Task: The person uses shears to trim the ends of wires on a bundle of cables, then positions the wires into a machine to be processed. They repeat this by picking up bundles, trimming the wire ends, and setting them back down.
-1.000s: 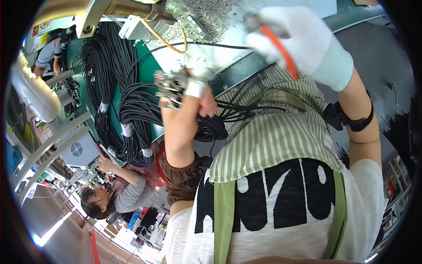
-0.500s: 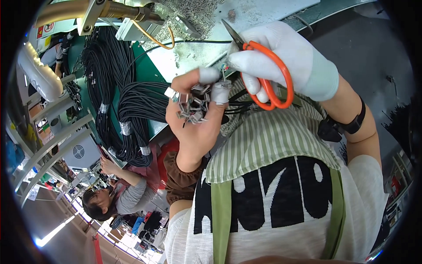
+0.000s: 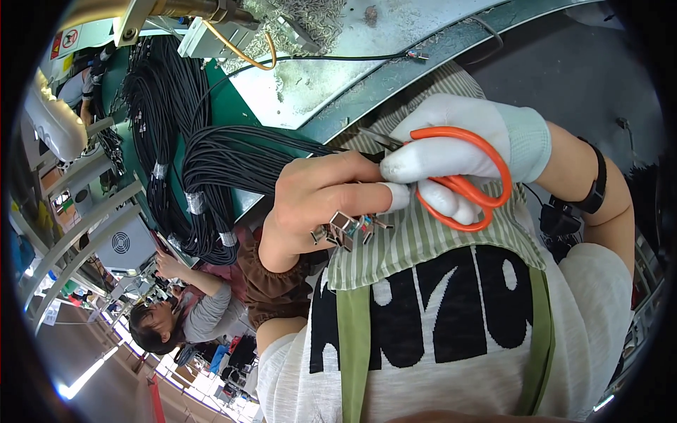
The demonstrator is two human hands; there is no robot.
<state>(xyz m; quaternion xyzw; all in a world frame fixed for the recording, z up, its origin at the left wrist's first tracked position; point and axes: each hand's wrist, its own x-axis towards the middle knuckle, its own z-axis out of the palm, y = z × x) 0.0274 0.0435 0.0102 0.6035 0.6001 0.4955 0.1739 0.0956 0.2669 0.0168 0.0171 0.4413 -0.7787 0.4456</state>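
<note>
My left hand (image 3: 310, 197), with white finger cots, is wrapped round a bunch of black cables. Small metal connectors (image 3: 343, 222) stick out below its fingers, over my striped apron (image 3: 416, 233). My right hand (image 3: 462, 141), in a white glove, holds scissors (image 3: 502, 166) by their orange loops. Their dark blades point left, partly hidden by the glove. The gloved fingertips meet the left fingertips; whatever lies between them is hidden. From the left hand, black cables (image 3: 233, 158) run left onto the green table top.
A single black cable (image 3: 338, 58) crosses the white board (image 3: 282, 92), its connector end near the table edge. Metal scraps (image 3: 310, 21) are heaped by a machine with a yellow tube (image 3: 236, 49). Tied cable coils (image 3: 162, 113) lie at left. Another person (image 3: 159, 324) sits beyond.
My left hand has turned over, so its connectors now point down toward the apron. My right hand has moved down with the scissors. A cable's connector end now shows on the table edge.
</note>
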